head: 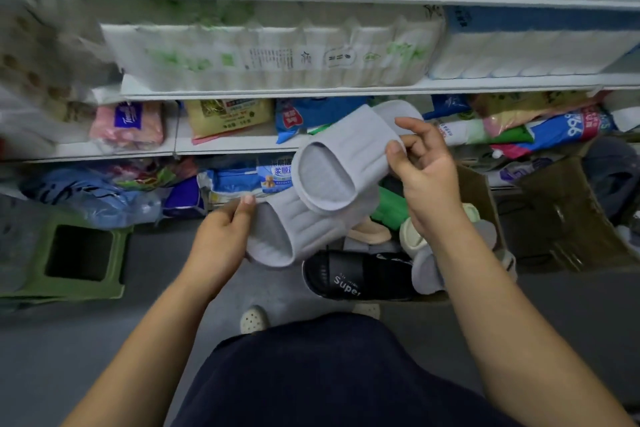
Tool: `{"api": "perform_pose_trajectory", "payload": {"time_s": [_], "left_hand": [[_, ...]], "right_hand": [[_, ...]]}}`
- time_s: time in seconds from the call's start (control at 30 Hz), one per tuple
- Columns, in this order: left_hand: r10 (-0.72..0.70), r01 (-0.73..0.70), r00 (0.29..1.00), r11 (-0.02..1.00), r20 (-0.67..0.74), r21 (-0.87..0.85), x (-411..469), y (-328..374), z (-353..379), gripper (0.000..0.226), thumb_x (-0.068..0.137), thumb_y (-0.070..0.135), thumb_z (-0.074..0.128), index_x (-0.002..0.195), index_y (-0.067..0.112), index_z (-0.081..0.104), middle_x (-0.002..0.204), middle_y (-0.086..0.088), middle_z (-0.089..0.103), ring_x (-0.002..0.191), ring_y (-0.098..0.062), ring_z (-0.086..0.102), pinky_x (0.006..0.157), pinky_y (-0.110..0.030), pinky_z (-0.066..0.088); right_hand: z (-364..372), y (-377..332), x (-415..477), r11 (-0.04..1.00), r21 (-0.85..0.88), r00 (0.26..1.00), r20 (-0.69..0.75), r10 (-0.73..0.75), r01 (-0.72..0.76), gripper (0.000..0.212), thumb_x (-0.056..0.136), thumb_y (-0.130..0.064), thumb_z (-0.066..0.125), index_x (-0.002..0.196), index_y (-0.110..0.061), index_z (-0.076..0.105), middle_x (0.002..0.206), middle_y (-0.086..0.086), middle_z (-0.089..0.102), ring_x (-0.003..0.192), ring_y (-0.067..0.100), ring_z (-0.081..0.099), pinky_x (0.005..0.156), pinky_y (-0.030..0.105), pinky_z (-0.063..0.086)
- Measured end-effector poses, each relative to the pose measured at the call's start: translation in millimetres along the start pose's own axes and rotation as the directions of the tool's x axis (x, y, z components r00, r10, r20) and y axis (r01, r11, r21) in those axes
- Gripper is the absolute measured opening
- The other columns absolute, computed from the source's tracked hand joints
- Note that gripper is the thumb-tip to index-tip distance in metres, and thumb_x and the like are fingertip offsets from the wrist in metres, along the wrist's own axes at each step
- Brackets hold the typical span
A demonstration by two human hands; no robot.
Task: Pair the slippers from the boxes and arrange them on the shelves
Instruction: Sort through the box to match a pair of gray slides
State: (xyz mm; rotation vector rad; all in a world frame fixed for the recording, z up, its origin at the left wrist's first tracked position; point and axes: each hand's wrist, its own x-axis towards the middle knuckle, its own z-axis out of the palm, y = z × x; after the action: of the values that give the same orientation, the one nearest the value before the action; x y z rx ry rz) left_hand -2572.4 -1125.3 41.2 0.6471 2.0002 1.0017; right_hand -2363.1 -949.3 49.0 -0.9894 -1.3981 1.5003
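Two grey slippers are held above the left side of an open cardboard box (481, 198). The lower grey slipper (294, 229) is gripped at its side by the left hand (221, 239), with the thumb laid on its edge and the fingers hidden beneath it. The upper grey slipper (346, 163) is laid partly over the lower one. It is pinched at the strap edge between thumb and forefinger of the right hand (426, 177), whose other fingers are loosely curled.

Inside the box a black slipper (360, 274) printed "Super" is seen, with a peach slipper (367, 230), a cream slipper (410, 234) and something green that cannot be identified. Much of the box's contents is hidden by the held pair and the right forearm.

Beyond the box stand white shelves (311, 92). Their lower levels are crowded with bagged goods, and packs of toilet rolls (277, 55) are stacked higher up. To the right of the box a second cardboard box (568, 218) is set. Well to its left a green plastic stool (69, 253) stands on the floor.
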Motion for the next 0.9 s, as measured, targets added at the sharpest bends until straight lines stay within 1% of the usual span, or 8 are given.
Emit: {"api": "perform_pose_trajectory", "payload": {"time_s": [0.13,0.27,0.3,0.4,0.5,0.57,0.77,0.9], "left_hand": [[0.198,-0.195,0.978,0.98,-0.068,0.05,4.8,13.8,-77.8,0.058,0.103,0.055,0.043,0.097,0.003,0.067,0.094,-0.017,0.072,0.092,-0.032,0.069,0.084,-0.052,0.053],[0.318,-0.321,0.931,0.947,-0.18,0.011,0.5,40.2,-143.1,0.042,0.106,0.042,0.043,0.086,0.015,0.068,0.082,-0.003,0.067,0.072,0.004,0.062,0.066,-0.017,0.048],[0.34,-0.354,0.916,0.935,-0.214,-0.028,-1.2,47.1,-156.7,0.038,0.107,0.038,0.043,0.085,0.019,0.067,0.082,0.002,0.065,0.075,0.005,0.062,0.062,-0.012,0.047],[0.332,-0.396,0.9,0.894,-0.283,-0.209,-13.3,71.7,-193.1,0.034,0.106,0.036,0.045,0.097,0.013,0.068,0.09,-0.005,0.066,0.072,-0.014,0.066,0.047,-0.018,0.049],[0.399,-0.488,0.85,0.843,-0.344,-0.227,-23.6,91.5,-218.0,0.033,0.104,0.044,0.046,0.092,0.024,0.069,0.088,0.001,0.071,0.084,-0.015,0.068,0.061,-0.022,0.053],[0.423,-0.529,0.83,0.804,-0.363,-0.274,-28.7,108.1,-230.2,0.036,0.103,0.044,0.045,0.089,0.02,0.069,0.085,0.0,0.07,0.08,-0.017,0.064,0.061,-0.023,0.053],[0.454,-0.592,0.789,0.742,-0.413,-0.315,-30.2,165.7,-248.7,0.042,0.103,0.046,0.049,0.071,0.03,0.071,0.079,-0.001,0.073,0.091,-0.039,0.07,0.086,-0.064,0.055],[0.517,-0.69,0.705,0.66,-0.486,-0.298,-35.0,213.4,-260.1,0.041,0.104,0.046,0.049,0.076,0.023,0.067,0.082,0.001,0.071,0.087,-0.025,0.066,0.089,-0.051,0.052]], "right_hand": [[80.3,-44.3,7.7,0.991,0.043,0.992,-0.024,-0.124,0.125,0.025,0.097,-0.006,0.062,0.118,-0.02,0.062,0.083,-0.015,0.067,0.086,0.003,0.061,0.084,0.024,0.049],[137.1,-101.2,18.7,0.959,0.082,0.961,-0.079,-0.267,0.273,0.022,0.097,-0.006,0.062,0.114,-0.021,0.064,0.101,-0.005,0.072,0.095,0.006,0.065,0.085,0.024,0.052],[146.9,-116.0,21.0,0.947,0.095,0.949,-0.098,-0.299,0.308,0.022,0.097,-0.007,0.062,0.113,-0.022,0.065,0.104,-0.004,0.072,0.097,0.006,0.066,0.084,0.023,0.052],[167.8,-158.7,26.8,0.91,0.131,0.915,-0.144,-0.376,0.394,0.021,0.098,-0.008,0.062,0.111,-0.023,0.067,0.108,0.0,0.072,0.103,0.012,0.066,0.086,0.025,0.053],[177.9,-195.1,28.3,0.861,0.159,0.872,-0.176,-0.456,0.483,0.023,0.098,-0.007,0.06,0.108,-0.025,0.07,0.107,0.004,0.07,0.102,0.016,0.065,0.089,0.03,0.053],[180.5,-215.2,26.0,0.823,0.2,0.844,-0.209,-0.495,0.532,0.024,0.098,-0.007,0.059,0.107,-0.025,0.072,0.106,0.003,0.071,0.102,0.014,0.065,0.088,0.029,0.052],[172.6,-262.6,32.2,0.734,0.339,0.807,-0.3,-0.509,0.589,0.019,0.102,-0.005,0.052,0.106,-0.015,0.068,0.099,0.0,0.073,0.096,0.016,0.066,0.088,0.033,0.054],[162.6,-293.3,48.0,0.686,0.351,0.771,-0.304,-0.56,0.637,0.018,0.101,-0.005,0.053,0.107,-0.015,0.067,0.098,0.002,0.072,0.095,0.017,0.064,0.084,0.03,0.052]]}}
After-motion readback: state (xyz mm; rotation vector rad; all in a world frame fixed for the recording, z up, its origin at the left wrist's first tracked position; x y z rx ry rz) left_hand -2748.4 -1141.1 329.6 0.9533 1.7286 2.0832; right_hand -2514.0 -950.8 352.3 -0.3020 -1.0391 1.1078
